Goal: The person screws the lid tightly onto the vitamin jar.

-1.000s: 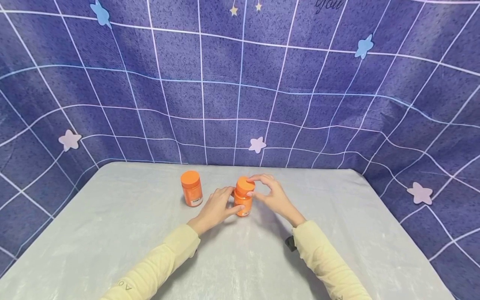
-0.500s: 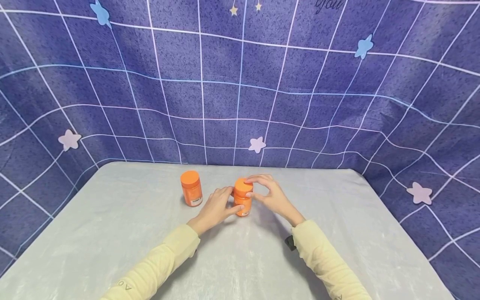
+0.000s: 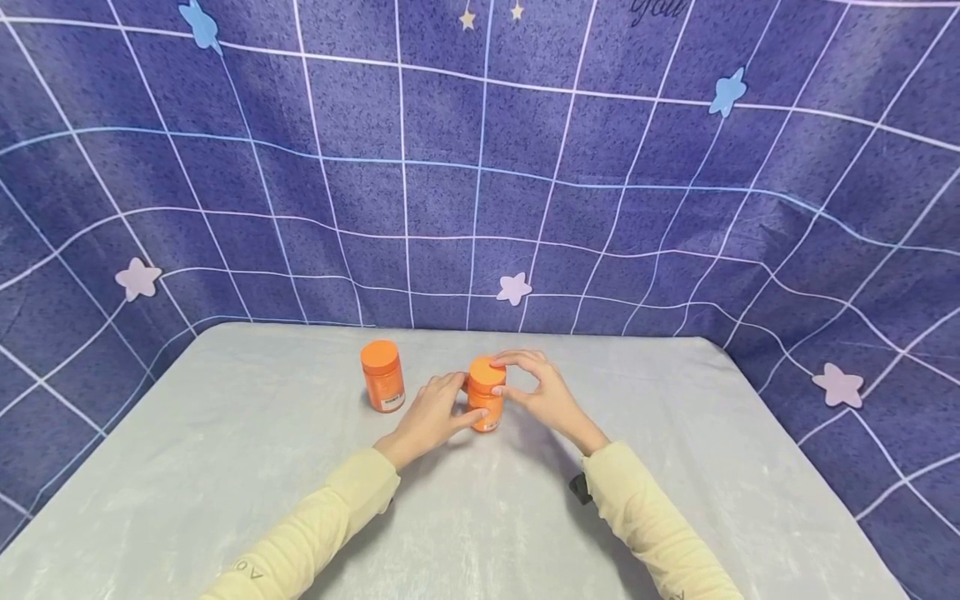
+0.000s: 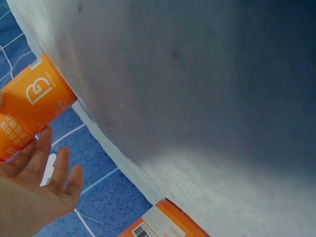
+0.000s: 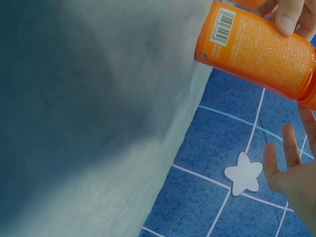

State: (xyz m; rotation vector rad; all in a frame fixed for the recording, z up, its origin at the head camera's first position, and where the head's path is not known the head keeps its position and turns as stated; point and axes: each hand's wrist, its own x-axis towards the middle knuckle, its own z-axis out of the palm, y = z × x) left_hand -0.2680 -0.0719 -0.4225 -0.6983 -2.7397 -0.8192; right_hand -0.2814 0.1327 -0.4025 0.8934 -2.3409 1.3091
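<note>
An orange pill bottle stands upright on the table between the hands, its printed label and barcode showing in the right wrist view. My left hand grips the bottle's body from the left, thumb in front and fingers behind. On top sits the orange lid, which my right hand pinches at its edge between thumb and fingers. The other right fingers spread away from the bottle in the right wrist view. A second orange pill bottle, capped, stands to the left of my left hand.
Grey cloth covers the table. Behind it hangs a dark blue curtain with a grid and stars. A small black object shows beside the right sleeve.
The lid has shifted slightly left and down, and now sits more level on the bottle. My right fingers moved little, and my left hand stayed in place.
</note>
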